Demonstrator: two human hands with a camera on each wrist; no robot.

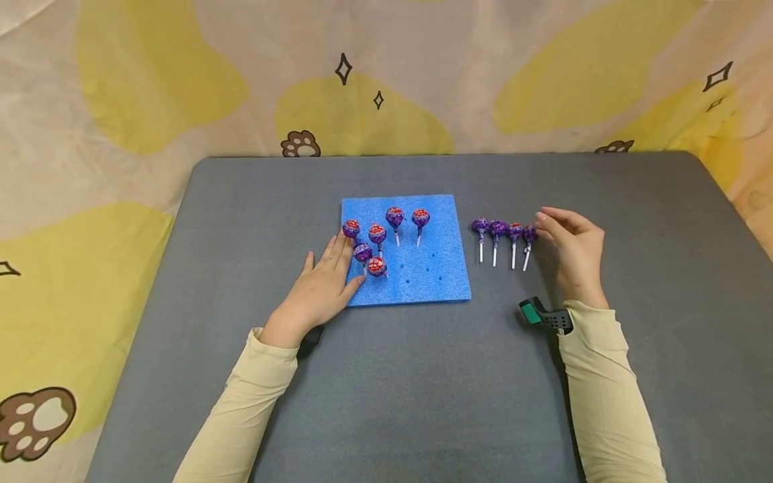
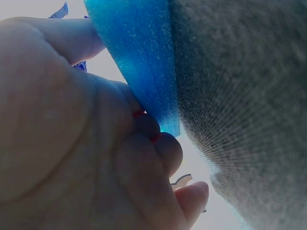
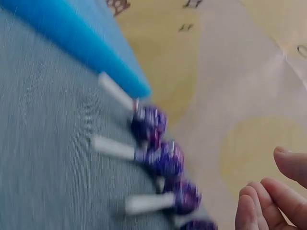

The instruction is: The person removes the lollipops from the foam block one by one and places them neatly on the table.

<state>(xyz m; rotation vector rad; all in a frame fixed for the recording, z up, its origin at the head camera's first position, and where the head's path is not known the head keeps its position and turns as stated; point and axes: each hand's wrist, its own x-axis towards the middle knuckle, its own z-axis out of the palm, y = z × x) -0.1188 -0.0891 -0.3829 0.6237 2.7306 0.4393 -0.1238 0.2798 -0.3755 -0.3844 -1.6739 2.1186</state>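
A blue foam board [image 1: 443,255] lies on the table, with several lollipops [image 1: 377,233] in purple and red wrappers standing in its left and upper parts. Along the board's left edge rests my left hand [image 1: 317,285], its fingers fairly straight and the thumb near the lower-left lollipops. In the left wrist view, the fingers touch the side of the foam. To the right of the board, several loose lollipops [image 1: 498,228] lie in a row, sticks towards me. My right hand [image 1: 578,251] hovers beside the rightmost lollipop [image 1: 529,233]; the right wrist view shows thumb and fingers apart, holding nothing.
The grey table [image 1: 410,396] ends at a back edge against a patterned yellow and cream cloth [image 1: 392,40]. Small holes dot the lower right of the foam. A dark strap with a green-faced device [image 1: 531,312] sits on the right wrist.
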